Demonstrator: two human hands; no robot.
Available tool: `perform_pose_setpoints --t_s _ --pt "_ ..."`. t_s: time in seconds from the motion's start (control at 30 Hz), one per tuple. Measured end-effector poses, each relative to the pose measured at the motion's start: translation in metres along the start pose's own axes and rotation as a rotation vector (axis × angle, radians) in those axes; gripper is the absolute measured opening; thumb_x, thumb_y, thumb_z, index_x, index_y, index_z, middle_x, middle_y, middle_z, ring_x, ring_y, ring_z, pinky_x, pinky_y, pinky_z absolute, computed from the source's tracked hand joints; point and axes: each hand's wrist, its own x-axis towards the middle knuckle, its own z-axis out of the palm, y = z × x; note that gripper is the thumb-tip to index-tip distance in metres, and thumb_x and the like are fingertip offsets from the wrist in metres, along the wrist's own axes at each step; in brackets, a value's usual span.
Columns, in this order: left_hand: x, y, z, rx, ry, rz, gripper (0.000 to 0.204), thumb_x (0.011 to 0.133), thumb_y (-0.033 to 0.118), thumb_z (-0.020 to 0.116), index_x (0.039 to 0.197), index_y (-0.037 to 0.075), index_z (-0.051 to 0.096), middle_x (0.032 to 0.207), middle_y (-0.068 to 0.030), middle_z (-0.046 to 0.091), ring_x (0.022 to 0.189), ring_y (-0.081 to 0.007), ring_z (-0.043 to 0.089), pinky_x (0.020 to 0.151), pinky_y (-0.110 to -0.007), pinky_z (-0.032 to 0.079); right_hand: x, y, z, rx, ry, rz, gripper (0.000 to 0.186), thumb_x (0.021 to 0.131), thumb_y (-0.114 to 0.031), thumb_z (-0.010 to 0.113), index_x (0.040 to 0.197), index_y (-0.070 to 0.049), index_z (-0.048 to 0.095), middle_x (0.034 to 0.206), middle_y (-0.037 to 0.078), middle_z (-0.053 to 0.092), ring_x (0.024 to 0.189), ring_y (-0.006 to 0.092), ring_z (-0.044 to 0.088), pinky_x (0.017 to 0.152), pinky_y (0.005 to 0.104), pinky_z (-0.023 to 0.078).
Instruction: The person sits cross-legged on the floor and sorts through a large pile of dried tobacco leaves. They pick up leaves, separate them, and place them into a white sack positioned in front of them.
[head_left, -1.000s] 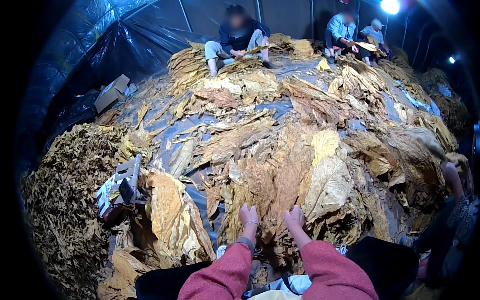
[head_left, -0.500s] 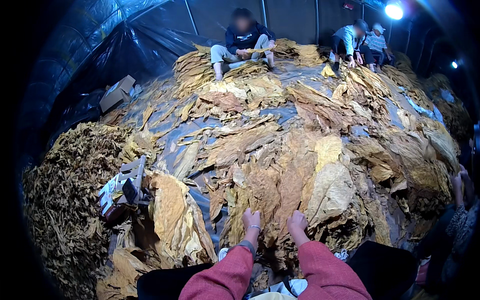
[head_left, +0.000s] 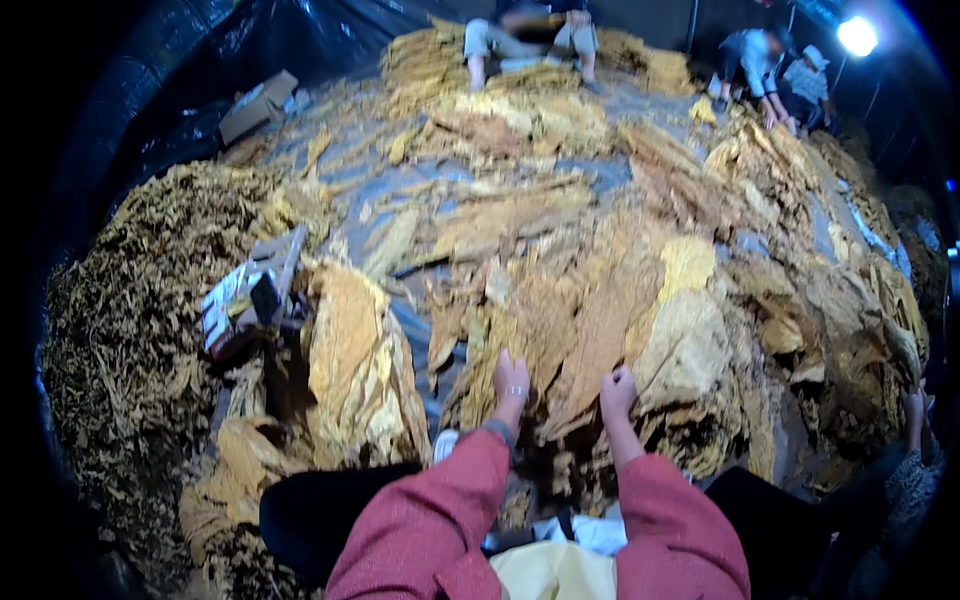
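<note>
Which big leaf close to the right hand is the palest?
The broad cream-grey leaf right of the right hand; the upper leaf is yellow, the left leaf brown.

- No words, numbers or signs could be read.
- The white and dark-red package (head_left: 228, 305) on the left bore light and dark marks on its side, too blurred to make out.
- The brown cardboard box (head_left: 256, 110) at the upper left showed a pale patch, too small and soft to tell whether it was print.
</note>
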Motion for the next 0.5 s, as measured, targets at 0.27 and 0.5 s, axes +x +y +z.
perform_pose_setpoints --t_s 0.27,0.5 --pt "-0.002 0.009 -0.006 -0.026 -0.024 -0.061 0.025 0.073 0.018 0.053 0.091 -0.001 0.053 0.088 -0.0226 0.057 0.085 -0.0375 0.053 0.073 -0.041 0.041 0.0 0.017 0.012 0.164 -0.072 0.136 0.018 0.066 -0.011 0.056 0.062 -0.002 0.041 0.057 0.005 0.043 0.053 0.0146 0.039 0.052 0.0295 0.035" --pt "-0.009 0.023 -0.012 0.044 -0.014 -0.087 0.049 0.072 0.016 0.055 0.118 0.007 0.041 0.099 -0.0224 0.056 0.092 -0.0359 0.053 0.08 -0.041 0.04 0.004 0.0 0.009 0.083 -0.105 -0.033 0.02 0.065 -0.011 0.052 0.064 -0.002 0.034 0.056 0.009 0.03 0.053 0.0161 0.032 0.051 0.0316 0.032"
